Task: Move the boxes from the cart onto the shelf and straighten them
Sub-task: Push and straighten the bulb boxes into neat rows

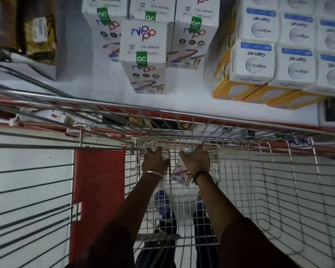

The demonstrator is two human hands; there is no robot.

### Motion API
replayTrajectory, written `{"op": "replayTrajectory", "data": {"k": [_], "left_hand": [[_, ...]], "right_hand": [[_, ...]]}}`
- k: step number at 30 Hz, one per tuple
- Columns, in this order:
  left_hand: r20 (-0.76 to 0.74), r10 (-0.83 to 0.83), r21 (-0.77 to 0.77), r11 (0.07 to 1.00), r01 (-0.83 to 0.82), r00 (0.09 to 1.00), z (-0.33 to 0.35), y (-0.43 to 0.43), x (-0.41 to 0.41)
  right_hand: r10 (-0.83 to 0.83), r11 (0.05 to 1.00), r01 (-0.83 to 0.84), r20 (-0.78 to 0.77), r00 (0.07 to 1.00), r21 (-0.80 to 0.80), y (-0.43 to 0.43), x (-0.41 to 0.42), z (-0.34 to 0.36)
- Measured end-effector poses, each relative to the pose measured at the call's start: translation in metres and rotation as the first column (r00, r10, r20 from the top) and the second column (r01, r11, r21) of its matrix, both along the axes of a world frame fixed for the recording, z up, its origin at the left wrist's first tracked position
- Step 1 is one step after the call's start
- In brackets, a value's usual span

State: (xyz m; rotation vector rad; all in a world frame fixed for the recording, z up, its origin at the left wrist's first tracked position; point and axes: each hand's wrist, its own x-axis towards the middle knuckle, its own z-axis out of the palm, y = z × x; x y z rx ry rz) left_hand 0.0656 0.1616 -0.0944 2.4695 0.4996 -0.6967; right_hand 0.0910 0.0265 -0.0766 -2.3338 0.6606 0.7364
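Reaching deep into the cart (278,171), left hand (155,161) and right hand (196,161) each grip a box (180,176), fingers clamped.

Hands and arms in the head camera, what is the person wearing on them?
The left hand has a thin, light metal bangle at the wrist; the right hand has a dark cord band. Dark maroon sleeves cover the upper forearms. No gloves.

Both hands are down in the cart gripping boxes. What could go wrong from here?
1. Left hand and right hand each grip a box low in the cart; lifting could snag its front rim.
2. The lone front Nippo box stands near the shelf edge; a bump could tip it.
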Motion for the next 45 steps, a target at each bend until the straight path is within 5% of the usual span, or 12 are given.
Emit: {"op": "replayTrajectory", "data": {"k": [4,7,15,25,32,37,45], "left_hand": [[0.032,0.015,-0.041,0.999,-0.013,0.999,0.014,0.008,-0.008],[0.113,0.056,-0.119,0.992,-0.042,0.992,0.042,0.012,-0.017],[0.522,0.158,-0.19,0.98,-0.066,0.838,0.17,0.018,-0.061],[0.801,0.18,-0.119,0.983,-0.142,0.57,0.299,0.041,-0.082],[0.881,0.243,-0.179,0.966,-0.188,0.405,0.345,0.073,-0.042],[0.887,0.245,-0.181,0.964,-0.192,0.391,0.338,0.085,0.005],[0.823,0.269,-0.202,0.962,-0.185,0.501,0.29,0.093,0.058]], "right_hand": [[-0.084,0.99,0.079,0.042,0.996,0.114,-0.011,-0.01,0.018],[0.006,0.993,-0.021,0.126,0.992,0.114,-0.019,-0.027,0.043],[0.077,0.983,-0.136,0.401,0.913,0.12,-0.034,-0.071,0.149],[0.049,0.981,-0.176,0.789,0.613,0.075,-0.026,-0.073,0.288],[-0.001,0.983,-0.16,0.882,0.471,0.086,-0.008,-0.027,0.332],[-0.018,0.991,-0.107,0.889,0.457,0.075,0.008,0.011,0.322],[-0.034,0.993,-0.074,0.837,0.546,0.088,0.036,0.048,0.283]]}}
